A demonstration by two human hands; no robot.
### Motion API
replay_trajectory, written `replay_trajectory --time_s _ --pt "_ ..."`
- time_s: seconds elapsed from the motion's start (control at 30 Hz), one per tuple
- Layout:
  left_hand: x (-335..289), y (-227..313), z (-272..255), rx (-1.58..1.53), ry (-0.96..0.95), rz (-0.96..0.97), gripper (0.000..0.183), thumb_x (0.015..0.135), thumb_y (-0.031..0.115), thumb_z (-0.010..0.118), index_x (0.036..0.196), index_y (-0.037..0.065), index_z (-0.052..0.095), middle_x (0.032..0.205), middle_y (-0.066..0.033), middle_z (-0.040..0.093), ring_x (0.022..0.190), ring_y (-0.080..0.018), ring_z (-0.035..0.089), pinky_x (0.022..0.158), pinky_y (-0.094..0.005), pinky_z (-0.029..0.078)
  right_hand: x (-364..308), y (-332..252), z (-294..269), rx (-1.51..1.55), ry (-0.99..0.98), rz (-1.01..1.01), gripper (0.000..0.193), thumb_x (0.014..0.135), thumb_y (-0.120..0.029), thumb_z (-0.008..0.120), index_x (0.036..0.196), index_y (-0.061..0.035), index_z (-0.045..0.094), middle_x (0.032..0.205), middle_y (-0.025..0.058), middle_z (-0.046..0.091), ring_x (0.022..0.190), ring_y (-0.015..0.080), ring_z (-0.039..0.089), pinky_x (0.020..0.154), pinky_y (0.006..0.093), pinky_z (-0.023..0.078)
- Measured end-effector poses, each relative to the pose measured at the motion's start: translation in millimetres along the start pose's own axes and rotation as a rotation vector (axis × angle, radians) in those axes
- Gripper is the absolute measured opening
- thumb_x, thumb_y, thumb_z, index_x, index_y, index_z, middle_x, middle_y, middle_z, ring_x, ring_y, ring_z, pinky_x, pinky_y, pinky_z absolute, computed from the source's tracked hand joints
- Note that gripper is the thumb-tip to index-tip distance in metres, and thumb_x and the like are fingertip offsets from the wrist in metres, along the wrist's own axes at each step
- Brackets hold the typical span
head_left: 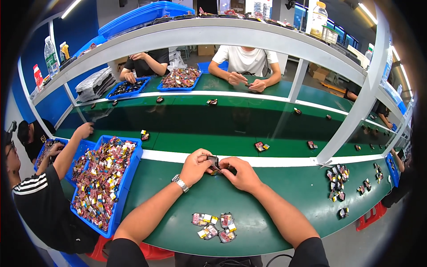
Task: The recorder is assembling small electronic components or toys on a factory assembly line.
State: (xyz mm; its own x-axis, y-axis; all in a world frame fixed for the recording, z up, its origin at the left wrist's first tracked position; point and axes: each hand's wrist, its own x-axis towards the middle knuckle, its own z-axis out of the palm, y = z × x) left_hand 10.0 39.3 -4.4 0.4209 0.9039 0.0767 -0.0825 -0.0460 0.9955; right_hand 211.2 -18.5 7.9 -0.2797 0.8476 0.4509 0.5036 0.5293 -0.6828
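The left hand (194,170) and right hand (243,175) pinched a small black part (214,163) between curled fingers, near the table's white strip (284,162). Four pieces (226,220) below bore yellow-and-white tags (207,218) (any print was too small to read). Both forearms slanted inward, the left wrist wearing a silver watch (179,182).

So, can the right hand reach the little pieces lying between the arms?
Probably yes: nothing covers the little pieces. But the right hand is holding a dark part, so it may have to let go first.
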Motion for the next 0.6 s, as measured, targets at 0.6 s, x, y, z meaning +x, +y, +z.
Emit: replay_trajectory --time_s 0.6 --pt "-4 9 2 -0.056 -0.221 -0.079 0.038 0.092 -0.005 0.055 0.130 -0.001 0.052 0.117 -0.0153 0.065 0.102 -0.0206 0.066 0.085 -0.0326 0.060 -1 -13 0 -0.272 0.028 -0.271 0.024 0.076 -0.009 0.075 0.099 -0.0124 0.069 0.119 0.0066 0.053 0.111 0.0279 0.052 0.092 0.0399 0.048"
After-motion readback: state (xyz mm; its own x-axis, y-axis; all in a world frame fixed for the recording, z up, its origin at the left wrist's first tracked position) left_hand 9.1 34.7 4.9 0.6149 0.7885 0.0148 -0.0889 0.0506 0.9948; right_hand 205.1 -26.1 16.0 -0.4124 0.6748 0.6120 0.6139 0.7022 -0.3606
